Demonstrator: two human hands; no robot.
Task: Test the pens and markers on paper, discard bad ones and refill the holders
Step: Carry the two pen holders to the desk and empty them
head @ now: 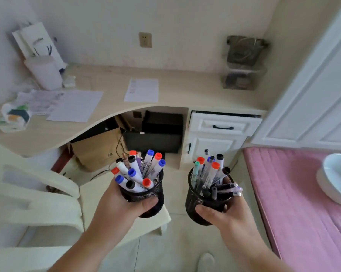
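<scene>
Each hand (116, 203) grips a full, seemingly mesh holder (146, 197).

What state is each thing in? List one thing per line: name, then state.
Left hand: grips the left holder.
Right hand: grips the right holder.
Left holder: held upright, full of capped markers.
Right holder: held, holding pens and markers.
Drawer: shut.
Paper: flat on the desk.

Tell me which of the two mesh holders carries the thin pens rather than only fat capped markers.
The holder in the right hand: slim pens lie across its rim. The left hand's holder shows mostly thick markers.
</scene>
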